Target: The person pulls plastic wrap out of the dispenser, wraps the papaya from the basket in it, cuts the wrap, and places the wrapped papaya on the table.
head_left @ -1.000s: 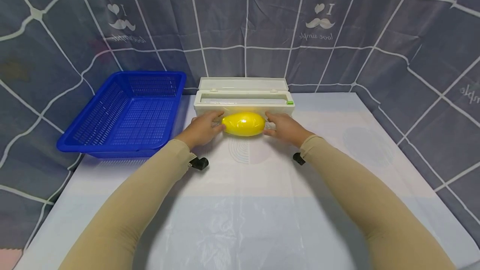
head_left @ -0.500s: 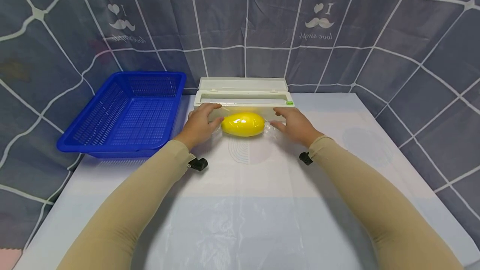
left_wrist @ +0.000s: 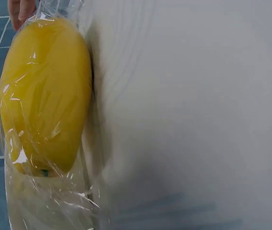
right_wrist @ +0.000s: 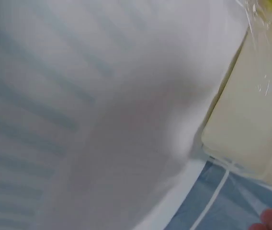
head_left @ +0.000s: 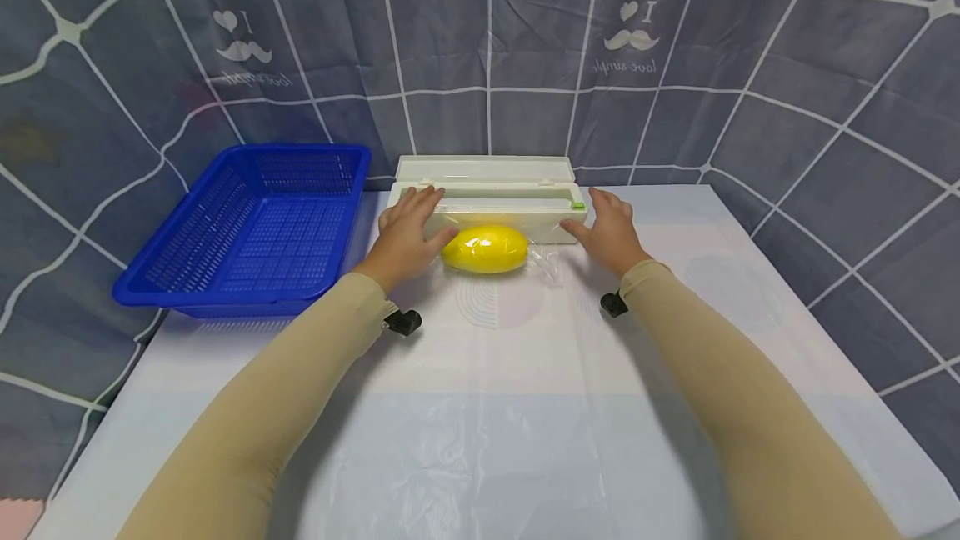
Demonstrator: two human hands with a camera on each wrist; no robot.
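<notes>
A yellow, melon-shaped fruit (head_left: 486, 249) lies under clear cling film (head_left: 546, 262) at the front of a white cling film dispenser (head_left: 487, 223). The dispenser's long lid (head_left: 483, 167) stands raised at the back. My left hand (head_left: 406, 232) reaches over the dispenser's left end, fingers extended, thumb right at the fruit's left tip. My right hand (head_left: 611, 232) is at the dispenser's right end, fingers spread and thumb toward its front face. The left wrist view shows wrinkled film over the fruit (left_wrist: 45, 96), with a small dark green mark at its near end.
A blue plastic basket (head_left: 341, 277) stands left of the dispenser. A green cutter piece (head_left: 578, 205) sits at the dispenser's right end. Behind the white table cover (head_left: 480, 440) hangs a grey checked curtain (head_left: 450, 40).
Both hands have moved from the fruit's ends up toward the dispenser's ends. The right hand has let go of the film and shifted right. The fruit stays in place.
</notes>
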